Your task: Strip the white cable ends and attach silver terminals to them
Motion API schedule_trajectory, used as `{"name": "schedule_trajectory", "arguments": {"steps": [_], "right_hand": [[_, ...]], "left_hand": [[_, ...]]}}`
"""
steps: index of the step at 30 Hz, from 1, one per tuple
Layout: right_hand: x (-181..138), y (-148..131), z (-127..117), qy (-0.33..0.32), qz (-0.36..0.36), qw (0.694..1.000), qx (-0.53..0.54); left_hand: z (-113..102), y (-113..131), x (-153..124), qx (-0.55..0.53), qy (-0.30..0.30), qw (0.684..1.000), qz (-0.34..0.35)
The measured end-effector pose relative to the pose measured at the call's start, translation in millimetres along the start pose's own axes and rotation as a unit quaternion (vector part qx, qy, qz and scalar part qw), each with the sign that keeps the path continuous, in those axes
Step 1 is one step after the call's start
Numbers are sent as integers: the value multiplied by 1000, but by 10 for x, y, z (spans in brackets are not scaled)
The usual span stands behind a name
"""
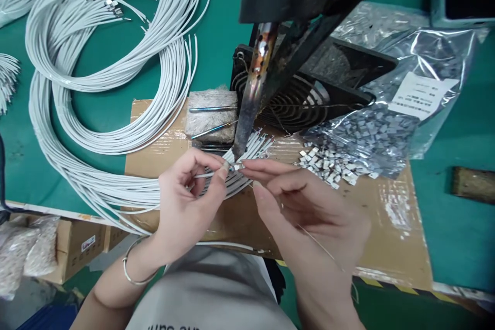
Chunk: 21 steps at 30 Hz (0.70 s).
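My left hand pinches a white wire between thumb and forefinger. A small shiny metal terminal lies at that wire's end, just under the tip of a soldering iron that points down from above. My right hand is close on the other side, its forefinger reaching to the terminal. A thin solder wire runs across the right palm towards the thumb and fingers. More white wire ends fan out behind the fingertips.
Large coiled bundles of white wires cover the left side. Behind the iron stands a black fan. Loose metal terminals lie by a clear bag of them. A fibrous pad bears metal rods. Cardboard covers the green table.
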State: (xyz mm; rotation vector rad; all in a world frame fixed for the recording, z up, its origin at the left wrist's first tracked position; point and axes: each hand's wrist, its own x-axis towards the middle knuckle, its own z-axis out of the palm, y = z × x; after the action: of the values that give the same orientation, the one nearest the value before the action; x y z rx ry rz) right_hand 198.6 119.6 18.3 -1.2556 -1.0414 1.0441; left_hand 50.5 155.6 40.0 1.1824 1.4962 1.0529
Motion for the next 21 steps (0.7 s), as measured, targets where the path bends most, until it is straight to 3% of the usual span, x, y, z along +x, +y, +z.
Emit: {"name": "schedule_trajectory", "arguments": {"steps": [7, 21], "right_hand": [[62, -34, 50, 20, 30, 999, 26], [103, -54, 61, 36, 16, 999, 32]], "left_hand": [[28, 35, 67, 6, 12, 1000, 4], [48, 52, 89, 11, 22, 999, 30]]}}
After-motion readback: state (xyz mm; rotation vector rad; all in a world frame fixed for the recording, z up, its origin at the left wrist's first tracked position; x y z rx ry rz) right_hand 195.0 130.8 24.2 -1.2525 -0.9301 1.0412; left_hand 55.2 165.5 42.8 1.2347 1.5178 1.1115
